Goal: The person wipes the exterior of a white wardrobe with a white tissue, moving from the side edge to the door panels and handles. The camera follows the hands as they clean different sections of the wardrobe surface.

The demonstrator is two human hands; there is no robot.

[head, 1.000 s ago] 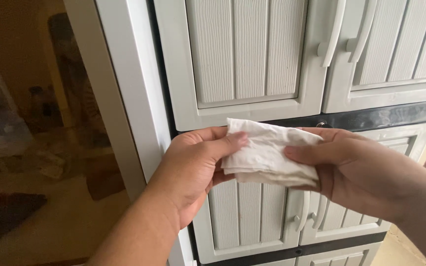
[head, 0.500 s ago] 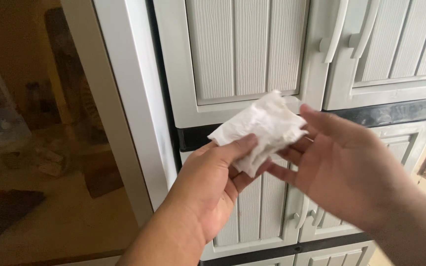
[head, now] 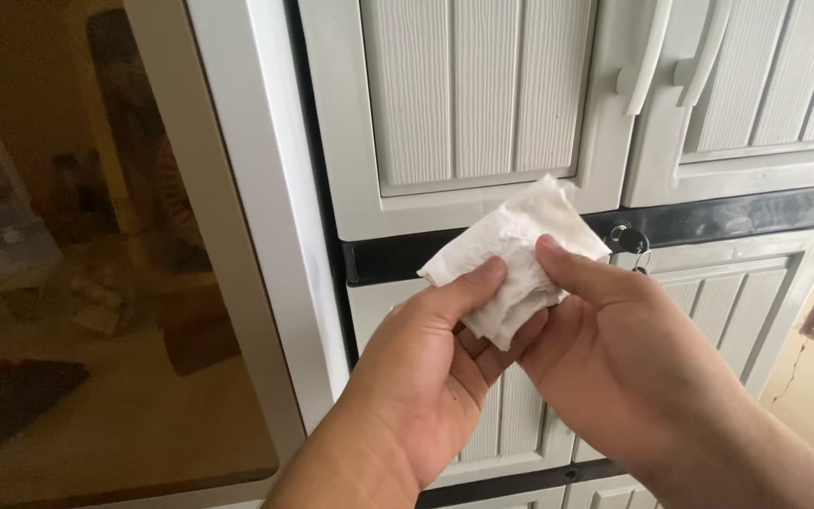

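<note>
Together we are pinching a crumpled white cloth (head: 512, 264) between the thumb and curled fingers of our left hand (head: 426, 372) and right hand (head: 619, 353), holding it before the grey cabinet (head: 482, 113), near what seems a key (head: 626, 238).

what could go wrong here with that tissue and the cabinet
The crumpled white tissue is pinched only between thumbs and fingertips of the left hand and right hand, so it might tear or slip. The small key hanging in the grey plastic cabinet lock could snag it.
</note>
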